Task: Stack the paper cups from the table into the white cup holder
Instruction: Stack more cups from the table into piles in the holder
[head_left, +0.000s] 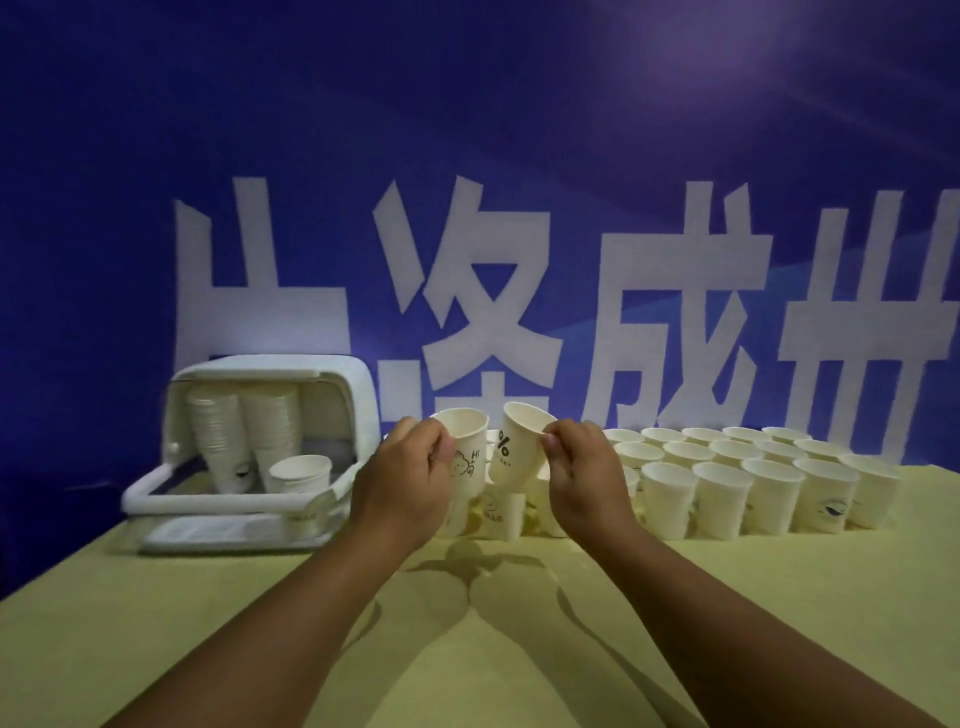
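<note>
Above the middle of the surface (467, 649), I saw both hands raised, each with a paper cup. The left hand (410, 483) had its fingers (434, 457) curled round the bear-print cup (467, 441), held nearly upright, and the right hand (582, 473) pinched the rim of the percent-print cup (511, 452) between thumb and fingers (558, 441), tilted with its mouth leaning toward the other hand. The two cups sat just beside each other, and I could not tell whether they touched. I judged the step to be nesting one into the other before carrying the pair left. To do it well, I would have squared the tilted cup up, set its base over the other's open mouth and let it drop in under a light pinch (thin paper walls dent easily). Off to the left stood the white cup holder (343, 384), lid swung up, with two tall nested stacks (218, 441) at its back and a single upright cup (300, 474) in front of them. The loose cups (727, 467) stood upright in close rows on the right, all looking empty, with a few more just below the hands. Behind everything hung a blue banner (519, 156).
</note>
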